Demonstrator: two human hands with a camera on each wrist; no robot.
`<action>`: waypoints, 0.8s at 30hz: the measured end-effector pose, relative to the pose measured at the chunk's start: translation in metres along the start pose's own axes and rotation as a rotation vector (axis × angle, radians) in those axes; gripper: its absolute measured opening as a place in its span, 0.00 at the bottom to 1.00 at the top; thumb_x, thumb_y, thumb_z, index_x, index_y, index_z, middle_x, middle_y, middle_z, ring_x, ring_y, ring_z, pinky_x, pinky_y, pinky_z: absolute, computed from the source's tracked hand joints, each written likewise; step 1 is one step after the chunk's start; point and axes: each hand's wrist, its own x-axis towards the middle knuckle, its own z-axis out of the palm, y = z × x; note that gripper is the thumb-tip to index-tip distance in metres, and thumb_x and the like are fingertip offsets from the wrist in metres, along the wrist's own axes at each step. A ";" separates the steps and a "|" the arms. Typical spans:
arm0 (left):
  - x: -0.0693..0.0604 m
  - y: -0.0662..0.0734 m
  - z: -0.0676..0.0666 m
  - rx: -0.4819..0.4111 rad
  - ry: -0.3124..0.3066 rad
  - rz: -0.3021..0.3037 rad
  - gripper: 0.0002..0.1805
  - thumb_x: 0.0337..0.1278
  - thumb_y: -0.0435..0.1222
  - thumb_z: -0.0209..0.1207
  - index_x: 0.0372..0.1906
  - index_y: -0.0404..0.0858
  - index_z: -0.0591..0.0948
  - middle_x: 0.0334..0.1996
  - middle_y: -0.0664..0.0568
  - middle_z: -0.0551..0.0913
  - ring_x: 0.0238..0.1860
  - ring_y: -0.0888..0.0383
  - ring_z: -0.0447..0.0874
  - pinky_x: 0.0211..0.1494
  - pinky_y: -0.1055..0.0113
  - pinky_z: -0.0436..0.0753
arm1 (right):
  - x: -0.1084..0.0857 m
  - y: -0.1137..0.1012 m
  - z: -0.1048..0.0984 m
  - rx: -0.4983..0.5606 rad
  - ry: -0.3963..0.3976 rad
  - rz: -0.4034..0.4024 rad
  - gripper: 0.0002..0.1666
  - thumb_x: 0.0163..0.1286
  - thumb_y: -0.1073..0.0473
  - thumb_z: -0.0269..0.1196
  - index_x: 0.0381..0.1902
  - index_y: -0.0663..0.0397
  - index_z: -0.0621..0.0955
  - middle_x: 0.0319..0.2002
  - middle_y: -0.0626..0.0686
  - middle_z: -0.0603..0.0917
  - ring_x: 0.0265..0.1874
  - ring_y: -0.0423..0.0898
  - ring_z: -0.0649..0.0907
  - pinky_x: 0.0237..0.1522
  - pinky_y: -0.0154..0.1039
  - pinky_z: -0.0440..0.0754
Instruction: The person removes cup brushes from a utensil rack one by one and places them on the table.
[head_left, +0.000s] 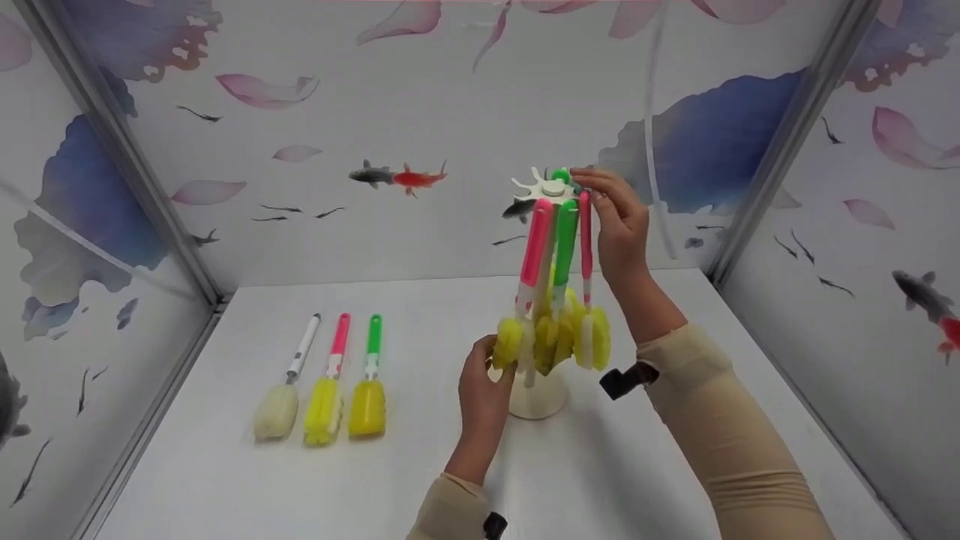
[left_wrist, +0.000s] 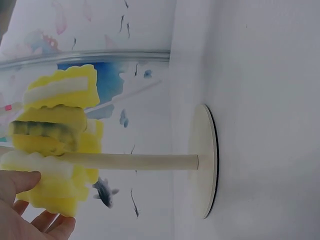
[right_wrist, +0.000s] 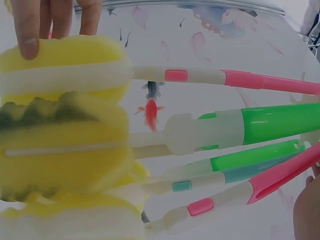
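A cream stand (head_left: 551, 190) with a hooked wheel top holds several hanging sponge brushes with pink, green and teal handles and yellow-and-white heads. My left hand (head_left: 484, 397) pinches the sponge head of the leftmost pink-handled brush (head_left: 534, 247), thumb on one side and fingers on the other. The left wrist view shows this hand's thumb and fingers (left_wrist: 62, 227) on the sponge beside the stand's pole (left_wrist: 135, 161). At the wheel's right side, the right hand (head_left: 622, 225) touches the hooks by the handle tops; its exact grip is hidden. A green-handled brush (head_left: 566, 240) hangs in front.
On the white table's left lie three brushes side by side: a white-handled one (head_left: 304, 349), a pink-handled one (head_left: 339, 349) and a green-handled one (head_left: 373, 345). The stand's round base (head_left: 540, 401) rests on the table. Patterned panels (head_left: 420, 240) enclose the back and sides.
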 end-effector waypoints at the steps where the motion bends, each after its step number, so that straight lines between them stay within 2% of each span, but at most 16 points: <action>1: -0.001 0.000 0.000 0.004 0.006 0.005 0.24 0.57 0.30 0.66 0.58 0.39 0.75 0.54 0.52 0.78 0.58 0.55 0.75 0.60 0.59 0.76 | 0.000 -0.001 0.001 0.003 0.007 0.010 0.19 0.73 0.67 0.46 0.47 0.67 0.84 0.52 0.58 0.82 0.56 0.53 0.77 0.60 0.44 0.74; 5: -0.005 0.001 -0.002 -0.002 0.022 0.009 0.24 0.57 0.30 0.66 0.58 0.38 0.75 0.54 0.52 0.77 0.57 0.54 0.75 0.59 0.58 0.76 | 0.002 -0.013 0.007 0.017 0.024 0.012 0.20 0.71 0.72 0.44 0.43 0.70 0.84 0.49 0.61 0.83 0.52 0.52 0.77 0.56 0.41 0.75; 11: -0.007 0.004 -0.009 0.021 0.048 0.033 0.23 0.55 0.30 0.67 0.57 0.38 0.76 0.53 0.50 0.76 0.54 0.53 0.76 0.58 0.58 0.77 | 0.006 -0.036 0.014 -0.037 -0.023 -0.070 0.20 0.69 0.74 0.43 0.37 0.73 0.84 0.45 0.67 0.83 0.48 0.51 0.74 0.48 0.37 0.74; 14: -0.009 0.005 -0.012 0.058 0.069 0.042 0.23 0.54 0.30 0.68 0.56 0.38 0.76 0.52 0.50 0.75 0.52 0.54 0.76 0.56 0.59 0.78 | 0.007 -0.026 0.013 -0.037 -0.024 -0.043 0.21 0.70 0.72 0.43 0.34 0.71 0.84 0.44 0.66 0.84 0.48 0.50 0.73 0.45 0.36 0.74; 19: -0.014 0.004 -0.014 0.118 0.099 0.064 0.23 0.53 0.31 0.69 0.55 0.38 0.76 0.49 0.51 0.75 0.50 0.56 0.76 0.55 0.63 0.78 | 0.006 -0.003 0.012 -0.017 0.032 0.002 0.22 0.70 0.66 0.44 0.28 0.65 0.85 0.43 0.58 0.85 0.47 0.50 0.73 0.39 0.35 0.74; 24: -0.019 0.003 -0.015 0.155 0.120 0.109 0.21 0.53 0.32 0.69 0.52 0.38 0.77 0.45 0.52 0.77 0.47 0.58 0.76 0.51 0.65 0.79 | 0.005 -0.002 0.013 -0.024 0.053 0.006 0.23 0.69 0.67 0.44 0.27 0.64 0.85 0.42 0.57 0.85 0.44 0.50 0.73 0.38 0.36 0.74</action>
